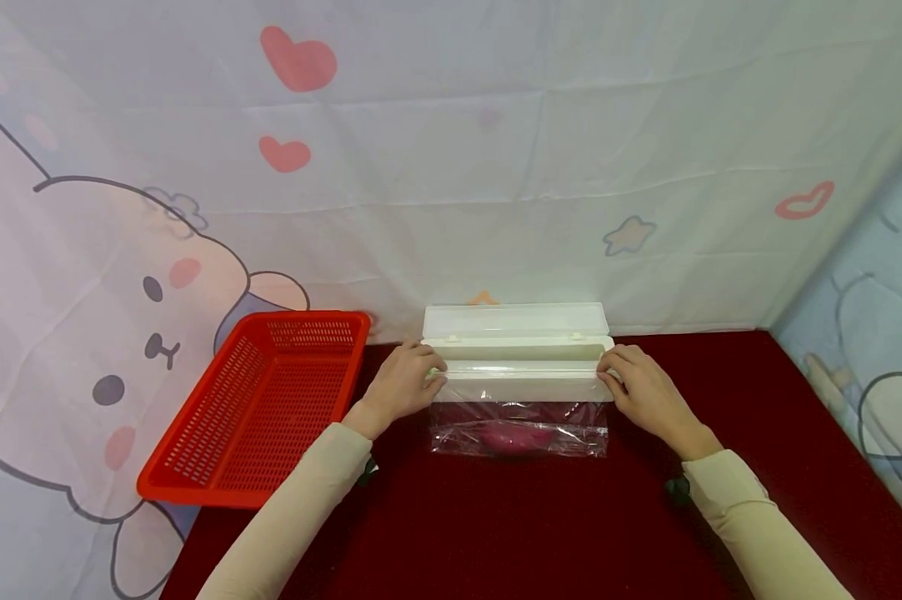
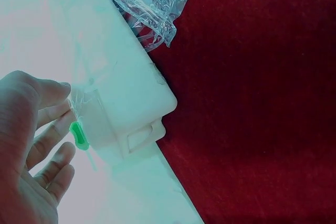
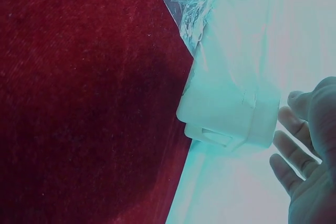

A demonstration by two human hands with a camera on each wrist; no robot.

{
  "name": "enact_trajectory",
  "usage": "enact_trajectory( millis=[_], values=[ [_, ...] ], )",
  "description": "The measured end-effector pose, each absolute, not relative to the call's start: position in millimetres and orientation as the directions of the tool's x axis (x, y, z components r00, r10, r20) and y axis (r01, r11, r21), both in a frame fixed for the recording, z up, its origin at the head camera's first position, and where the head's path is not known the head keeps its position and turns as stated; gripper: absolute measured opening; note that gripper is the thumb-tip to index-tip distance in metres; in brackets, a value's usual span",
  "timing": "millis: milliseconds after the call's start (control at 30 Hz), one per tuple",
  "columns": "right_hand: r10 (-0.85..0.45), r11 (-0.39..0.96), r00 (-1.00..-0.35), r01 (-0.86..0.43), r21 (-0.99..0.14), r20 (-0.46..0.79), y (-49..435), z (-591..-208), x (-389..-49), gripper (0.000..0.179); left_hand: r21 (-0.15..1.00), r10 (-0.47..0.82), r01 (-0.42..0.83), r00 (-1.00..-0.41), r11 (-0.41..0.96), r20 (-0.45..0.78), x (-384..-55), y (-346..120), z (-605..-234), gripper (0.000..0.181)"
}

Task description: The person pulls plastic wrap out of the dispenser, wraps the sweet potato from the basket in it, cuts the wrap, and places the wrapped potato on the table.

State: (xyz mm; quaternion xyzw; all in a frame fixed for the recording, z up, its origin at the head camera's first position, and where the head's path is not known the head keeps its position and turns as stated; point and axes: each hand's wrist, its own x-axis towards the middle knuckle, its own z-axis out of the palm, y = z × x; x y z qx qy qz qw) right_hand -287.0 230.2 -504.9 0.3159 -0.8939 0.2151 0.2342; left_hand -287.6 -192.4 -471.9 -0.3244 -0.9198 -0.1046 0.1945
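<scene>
A long white cling film dispenser box (image 1: 522, 387) stands with its lid (image 1: 514, 320) raised at the back. Clear cling film (image 1: 451, 437) hangs over its front onto the red cloth, with a pink thing (image 1: 516, 437) showing through, its kind unclear. At the box's left end, my left hand (image 1: 402, 383) pinches the film's edge between thumb and forefinger. A small green piece (image 2: 79, 135) sits by those fingers. My right hand (image 1: 646, 396) is at the opposite end, thumb and forefinger close together on the film's edge; the glare in the right wrist view (image 3: 315, 145) blurs the contact.
A red plastic basket (image 1: 233, 497) with slotted sides lies to the left of the box. Dark red cloth (image 1: 526, 533) covers the table. Behind it hangs a pale printed curtain (image 1: 458, 167), and another printed cloth (image 1: 871, 333) hangs on the right.
</scene>
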Motion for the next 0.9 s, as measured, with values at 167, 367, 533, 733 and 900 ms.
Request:
enact_trajectory(
  millis=[167,367,533,733,900],
  values=[
    [-0.467,0.700,-0.674,-0.677,-0.227,0.572,231,-506,-286,0.011,0.054,0.562,0.636,-0.716,0.770,0.415,-288,-192,-471,0.012],
    [-0.472,0.695,-0.673,-0.682,-0.230,0.569,231,-506,-283,0.013,0.043,0.570,0.633,-0.723,0.773,0.391,-289,-193,-471,0.013],
    [-0.465,0.691,-0.662,-0.687,-0.227,0.588,233,-505,-280,0.014,0.038,0.569,0.629,-0.726,0.777,0.387,-290,-193,-473,0.013],
    [-0.463,0.691,-0.657,-0.688,-0.222,0.595,235,-505,-278,0.014,0.045,0.567,0.635,-0.718,0.772,0.404,-289,-194,-472,0.011],
    [-0.465,0.689,-0.657,-0.689,-0.224,0.593,236,-506,-276,0.014,0.067,0.567,0.644,-0.713,0.762,0.413,-288,-193,-473,0.005]
  ],
)
